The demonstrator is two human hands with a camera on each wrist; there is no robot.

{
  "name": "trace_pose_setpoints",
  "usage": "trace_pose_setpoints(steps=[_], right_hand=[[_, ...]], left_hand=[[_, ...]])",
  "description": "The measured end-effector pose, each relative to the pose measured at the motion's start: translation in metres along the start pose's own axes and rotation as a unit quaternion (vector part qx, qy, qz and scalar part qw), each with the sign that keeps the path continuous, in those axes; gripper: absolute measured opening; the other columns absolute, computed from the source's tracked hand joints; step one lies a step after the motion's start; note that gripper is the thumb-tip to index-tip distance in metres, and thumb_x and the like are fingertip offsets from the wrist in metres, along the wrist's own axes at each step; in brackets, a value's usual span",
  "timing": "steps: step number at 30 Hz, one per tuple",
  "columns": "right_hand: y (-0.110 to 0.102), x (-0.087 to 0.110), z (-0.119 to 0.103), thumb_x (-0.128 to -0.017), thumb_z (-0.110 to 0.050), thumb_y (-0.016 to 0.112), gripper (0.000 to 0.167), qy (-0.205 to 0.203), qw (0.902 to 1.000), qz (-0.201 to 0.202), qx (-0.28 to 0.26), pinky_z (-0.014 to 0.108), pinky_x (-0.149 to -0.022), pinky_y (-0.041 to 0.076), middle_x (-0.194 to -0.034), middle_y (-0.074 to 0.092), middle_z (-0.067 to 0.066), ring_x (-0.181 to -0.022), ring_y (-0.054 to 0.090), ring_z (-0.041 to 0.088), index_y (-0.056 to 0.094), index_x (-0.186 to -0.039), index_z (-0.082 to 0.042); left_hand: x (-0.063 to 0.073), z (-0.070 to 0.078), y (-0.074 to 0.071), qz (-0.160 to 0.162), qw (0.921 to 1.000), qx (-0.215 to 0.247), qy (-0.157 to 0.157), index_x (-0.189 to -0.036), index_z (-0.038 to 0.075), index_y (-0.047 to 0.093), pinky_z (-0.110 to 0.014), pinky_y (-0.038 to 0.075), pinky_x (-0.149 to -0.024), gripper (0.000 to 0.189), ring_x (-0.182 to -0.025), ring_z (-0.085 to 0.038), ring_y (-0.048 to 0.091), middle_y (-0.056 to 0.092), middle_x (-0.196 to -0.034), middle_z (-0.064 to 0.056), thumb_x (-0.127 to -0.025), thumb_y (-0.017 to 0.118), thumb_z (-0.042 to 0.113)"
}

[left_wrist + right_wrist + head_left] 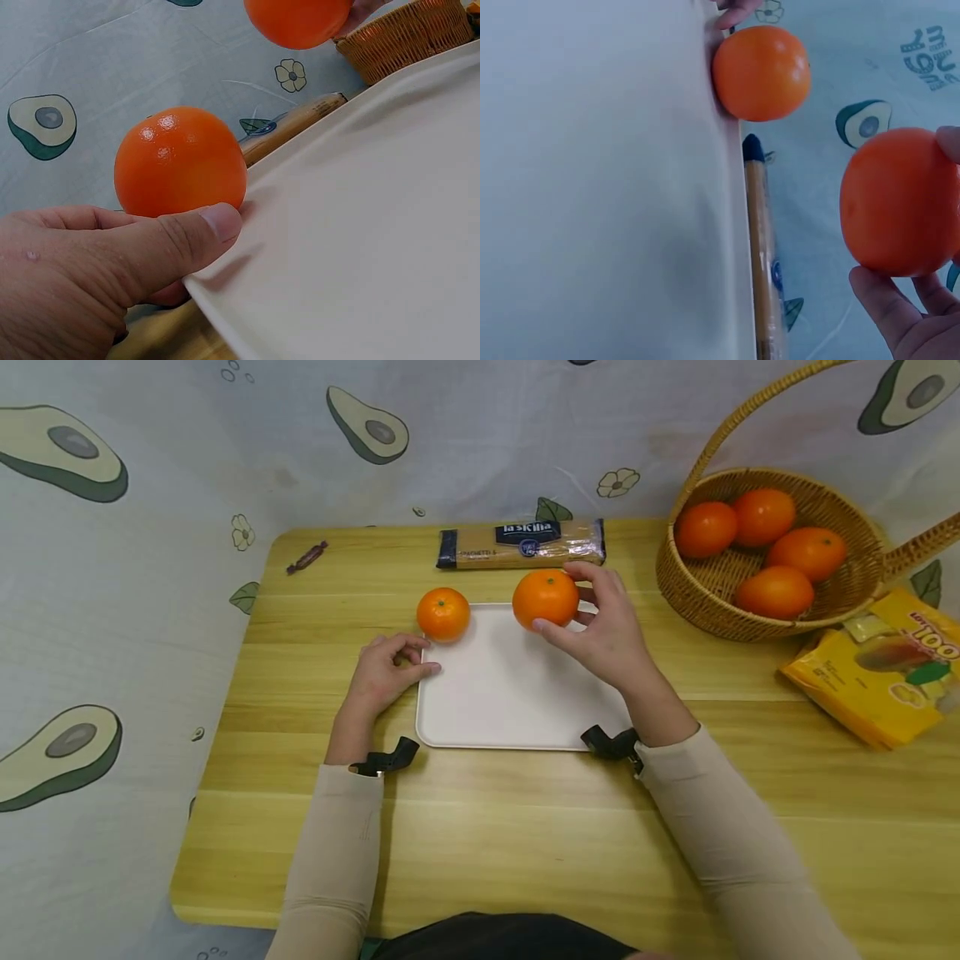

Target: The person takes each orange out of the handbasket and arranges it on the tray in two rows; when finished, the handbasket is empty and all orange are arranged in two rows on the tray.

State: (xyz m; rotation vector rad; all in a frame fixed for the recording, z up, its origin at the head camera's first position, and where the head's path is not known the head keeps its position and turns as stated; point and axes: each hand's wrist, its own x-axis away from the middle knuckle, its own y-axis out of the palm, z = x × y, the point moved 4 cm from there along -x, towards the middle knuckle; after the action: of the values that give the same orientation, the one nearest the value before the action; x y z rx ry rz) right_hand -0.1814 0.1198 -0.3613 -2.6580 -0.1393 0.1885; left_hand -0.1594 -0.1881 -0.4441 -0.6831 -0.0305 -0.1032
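Observation:
My right hand (611,631) grips an orange (546,598) between thumb and fingers, over the far side of a white rectangular tray (517,693). In the right wrist view this orange (901,202) is held up, apart from the tray. A second orange (443,615) sits at the tray's far left corner. Just in front of it, my left hand (384,675) pinches the tray's left edge. The left wrist view shows the thumb (202,232) over the rim, beside the second orange (180,165), with the other fingers partly hidden below.
Behind the tray lies a pack of spaghetti (521,545). A wicker basket (720,610) with several oranges stands at the back right, its handle arching high. In front of it is a yellow snack bag (877,672). A small wrapped candy (307,558) lies at the back left.

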Motion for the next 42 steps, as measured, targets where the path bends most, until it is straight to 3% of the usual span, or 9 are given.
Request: trace_pose_setpoints(steps=[6, 18, 24, 34, 42], right_hand=[[0.006, -0.003, 0.005, -0.081, -0.017, 0.087, 0.074, 0.019, 0.9995, 0.014, -0.019, 0.050, -0.105, 0.052, -0.143, 0.042, 0.014, -0.130, 0.052, 0.030, 0.049, -0.145, -0.009], [0.031, -0.009, 0.032, -0.083, -0.018, 0.085, 0.075, 0.085, 0.9939, 0.001, -0.069, 0.049, -0.113, 0.045, -0.151, 0.038, 0.013, -0.133, 0.051, 0.033, 0.045, -0.147, -0.013], [0.036, -0.012, 0.040, -0.083, -0.015, 0.086, 0.076, 0.096, 0.9916, -0.011, -0.086, 0.047, -0.115, 0.043, -0.153, 0.042, 0.010, -0.135, 0.050, 0.032, 0.044, -0.147, -0.012], [0.044, -0.013, 0.050, -0.085, -0.009, 0.083, 0.076, 0.116, 0.9849, -0.071, -0.107, 0.043, -0.121, 0.037, -0.157, 0.041, 0.006, -0.146, 0.044, 0.028, 0.043, -0.148, -0.017], [0.043, -0.012, 0.049, -0.085, -0.010, 0.083, 0.076, 0.106, 0.9881, -0.072, -0.085, 0.047, -0.120, 0.037, -0.158, 0.038, 0.009, -0.145, 0.043, 0.031, 0.043, -0.149, -0.016]], left_hand=[[0.000, 0.001, 0.001, 0.001, 1.0000, -0.003, -0.002, -0.114, 0.014, 0.073, -0.034, 0.033, -0.088, 0.036, -0.093, -0.021, 0.049, 0.068, -0.092, -0.004, -0.085, 0.085, 0.031], [0.002, 0.001, 0.000, -0.002, 1.0000, -0.004, -0.006, -0.114, 0.014, 0.073, -0.035, 0.034, -0.089, 0.036, -0.094, -0.022, 0.050, 0.068, -0.093, -0.004, -0.085, 0.084, 0.033], [0.001, 0.002, 0.000, -0.004, 0.9999, -0.002, -0.013, -0.114, 0.014, 0.072, -0.033, 0.037, -0.084, 0.036, -0.095, -0.022, 0.049, 0.067, -0.095, -0.004, -0.086, 0.084, 0.033], [0.002, 0.000, 0.001, -0.002, 0.9999, 0.005, -0.015, -0.113, 0.013, 0.072, -0.033, 0.038, -0.082, 0.035, -0.095, -0.023, 0.050, 0.067, -0.094, -0.005, -0.086, 0.084, 0.032], [0.002, 0.000, 0.002, -0.002, 0.9999, 0.005, -0.010, -0.114, 0.013, 0.072, -0.033, 0.037, -0.083, 0.036, -0.096, -0.023, 0.052, 0.067, -0.094, -0.005, -0.086, 0.084, 0.032]])
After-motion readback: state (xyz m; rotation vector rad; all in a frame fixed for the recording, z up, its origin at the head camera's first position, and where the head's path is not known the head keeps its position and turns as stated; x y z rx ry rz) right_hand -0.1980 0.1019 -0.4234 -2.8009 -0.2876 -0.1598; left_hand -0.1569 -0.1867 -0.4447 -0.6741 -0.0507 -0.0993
